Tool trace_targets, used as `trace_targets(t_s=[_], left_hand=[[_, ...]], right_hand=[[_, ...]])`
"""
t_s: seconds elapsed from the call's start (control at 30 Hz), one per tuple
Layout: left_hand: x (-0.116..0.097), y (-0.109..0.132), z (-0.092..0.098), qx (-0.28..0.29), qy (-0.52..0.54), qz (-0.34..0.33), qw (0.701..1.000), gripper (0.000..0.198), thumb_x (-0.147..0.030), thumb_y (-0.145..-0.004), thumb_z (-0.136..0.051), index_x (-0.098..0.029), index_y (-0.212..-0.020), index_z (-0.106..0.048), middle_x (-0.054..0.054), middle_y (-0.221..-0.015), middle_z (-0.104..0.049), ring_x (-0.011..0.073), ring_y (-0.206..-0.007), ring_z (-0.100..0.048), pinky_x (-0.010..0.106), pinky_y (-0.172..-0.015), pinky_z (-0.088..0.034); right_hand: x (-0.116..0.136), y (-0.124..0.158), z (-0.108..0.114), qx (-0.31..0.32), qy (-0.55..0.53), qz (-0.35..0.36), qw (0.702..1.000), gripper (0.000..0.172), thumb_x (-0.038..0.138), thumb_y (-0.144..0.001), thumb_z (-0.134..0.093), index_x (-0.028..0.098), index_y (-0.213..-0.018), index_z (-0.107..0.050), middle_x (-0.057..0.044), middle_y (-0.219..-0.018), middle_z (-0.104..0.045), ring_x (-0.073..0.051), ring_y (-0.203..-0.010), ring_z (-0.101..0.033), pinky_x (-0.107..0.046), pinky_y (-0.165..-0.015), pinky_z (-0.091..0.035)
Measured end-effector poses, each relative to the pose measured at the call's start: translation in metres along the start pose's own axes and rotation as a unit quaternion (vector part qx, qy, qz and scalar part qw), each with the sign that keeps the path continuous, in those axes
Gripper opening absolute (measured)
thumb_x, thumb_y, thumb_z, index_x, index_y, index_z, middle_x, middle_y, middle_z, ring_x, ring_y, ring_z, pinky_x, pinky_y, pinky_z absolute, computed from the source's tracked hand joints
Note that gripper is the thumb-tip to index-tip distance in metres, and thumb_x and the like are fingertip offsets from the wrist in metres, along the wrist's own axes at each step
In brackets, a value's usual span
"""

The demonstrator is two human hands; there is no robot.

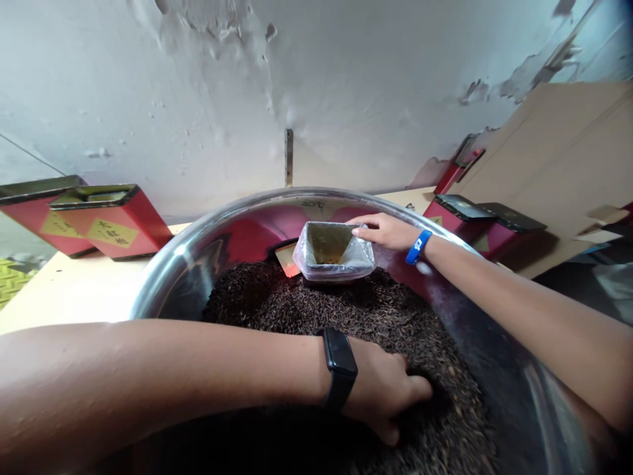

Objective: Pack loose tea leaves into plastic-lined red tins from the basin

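Observation:
Loose dark tea leaves (277, 300) lie heaped in a large shiny metal basin (163, 270). My left hand (386, 386), with a black band on its wrist, is down among the leaves, palm down. Its fingers curl into them and the fingertips are partly hidden; the thumb is bent towards me. At the far side of the heap, my right hand (378, 231) grips the right rim of a rectangular tin (329, 244) lined with a clear plastic bag. The bag is folded over the tin's rim, and a few dark bits show inside.
Red tins with yellow labels (119, 227) stand left of the basin on a pale table (74, 290). More red tins (459, 221) and cardboard (558, 145) are at the right. A flat orange-and-cream piece (288, 259) leans behind the lined tin. A peeling wall (198, 119) rises behind.

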State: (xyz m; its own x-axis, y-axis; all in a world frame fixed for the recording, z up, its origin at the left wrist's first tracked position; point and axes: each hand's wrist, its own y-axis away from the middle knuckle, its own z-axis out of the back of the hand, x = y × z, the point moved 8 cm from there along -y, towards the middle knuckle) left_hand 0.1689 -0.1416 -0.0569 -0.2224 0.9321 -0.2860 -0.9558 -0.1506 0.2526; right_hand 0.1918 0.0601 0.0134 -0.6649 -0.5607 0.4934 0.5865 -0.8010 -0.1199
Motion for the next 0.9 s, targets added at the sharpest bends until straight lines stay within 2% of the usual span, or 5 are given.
trace_targets(t_s=[0.2, 0.4, 0.53, 0.73, 0.9], left_hand=[[0.001, 0.005, 0.013, -0.018, -0.034, -0.004, 0.999, 0.048, -0.043, -0.072, -0.057, -0.020, -0.113, -0.044, 0.010, -0.098, -0.058, 0.0252, -0.070, -0.062, 0.029, -0.045, -0.043], [0.010, 0.017, 0.052, -0.073, -0.038, 0.007, 0.997, 0.043, -0.039, -0.075, -0.055, -0.020, -0.111, -0.043, 0.008, -0.101, -0.055, 0.0201, -0.072, -0.060, 0.028, -0.052, -0.044], [0.033, 0.030, 0.082, -0.159, -0.043, 0.023, 0.986, 0.039, -0.034, -0.076, -0.053, -0.019, -0.111, -0.043, 0.007, -0.099, -0.055, 0.0181, -0.077, -0.057, 0.029, -0.063, -0.045], [0.065, 0.055, 0.120, -0.248, -0.061, 0.066, 0.965, 0.033, -0.027, -0.074, -0.051, -0.015, -0.105, -0.047, 0.005, -0.099, -0.056, 0.0143, -0.084, -0.053, 0.024, -0.070, -0.041], [0.093, 0.071, 0.137, -0.263, -0.091, 0.131, 0.951, 0.036, -0.031, -0.078, -0.042, -0.013, -0.109, -0.045, 0.004, -0.098, -0.056, 0.0120, -0.081, -0.052, 0.023, -0.071, -0.039]], right_hand=[[0.001, 0.000, 0.000, 0.006, -0.005, 0.006, 1.000, 0.040, 0.041, -0.080, -0.046, 0.023, -0.114, -0.057, -0.003, -0.118, -0.057, -0.020, -0.109, -0.051, -0.038, -0.100, -0.036], [0.002, -0.001, -0.001, 0.010, -0.011, 0.015, 1.000, 0.038, 0.041, -0.080, -0.047, 0.026, -0.112, -0.058, 0.000, -0.114, -0.059, -0.020, -0.107, -0.053, -0.037, -0.099, -0.037], [0.002, 0.000, 0.000, 0.002, -0.014, 0.008, 1.000, 0.037, 0.041, -0.079, -0.047, 0.027, -0.112, -0.058, 0.000, -0.115, -0.059, -0.021, -0.109, -0.051, -0.039, -0.098, -0.038], [0.005, 0.000, -0.001, 0.010, -0.031, 0.019, 0.999, 0.036, 0.033, -0.076, -0.049, 0.023, -0.109, -0.060, -0.002, -0.112, -0.060, -0.021, -0.104, -0.054, -0.035, -0.094, -0.041], [-0.002, -0.002, -0.002, 0.008, -0.029, 0.026, 0.999, 0.036, 0.032, -0.073, -0.050, 0.022, -0.106, -0.061, -0.003, -0.100, -0.065, -0.023, -0.092, -0.058, -0.037, -0.080, -0.047]])
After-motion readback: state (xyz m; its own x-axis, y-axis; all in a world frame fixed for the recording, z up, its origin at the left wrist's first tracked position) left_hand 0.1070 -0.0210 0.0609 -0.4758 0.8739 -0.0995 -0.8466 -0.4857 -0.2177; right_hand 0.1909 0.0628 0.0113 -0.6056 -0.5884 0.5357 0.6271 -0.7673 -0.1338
